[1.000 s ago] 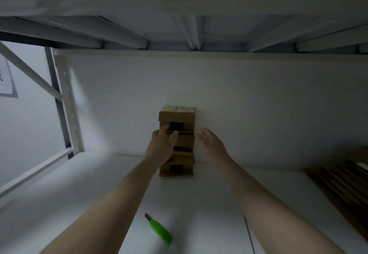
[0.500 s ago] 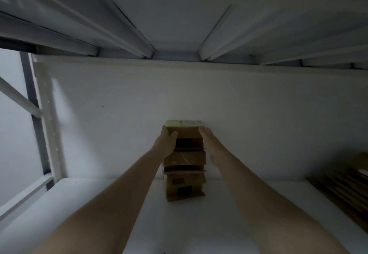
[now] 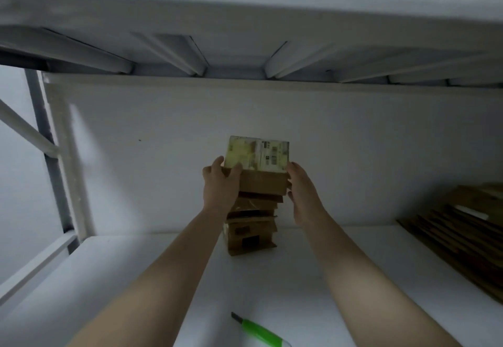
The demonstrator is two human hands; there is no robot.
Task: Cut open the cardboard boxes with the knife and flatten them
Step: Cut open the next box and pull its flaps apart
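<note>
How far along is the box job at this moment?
Done: a pile of flattened cardboard lies at the right. In hand: the left hand and right hand grip the top box of the stack, which looks uncut. Left: the boxes below stand unflattened, and the green knife lies on the shelf, touched by neither hand.

Shelf [image 3: 136, 278] lies open left of box stack [image 3: 253, 235]; flattened cardboard [image 3: 462, 232] crowds right.

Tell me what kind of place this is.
Probably a storeroom or packing area. Cues: a white metal rack with a shelf close overhead, a stack of boxes on the lower shelf, flattened cardboard piled at right.
</note>
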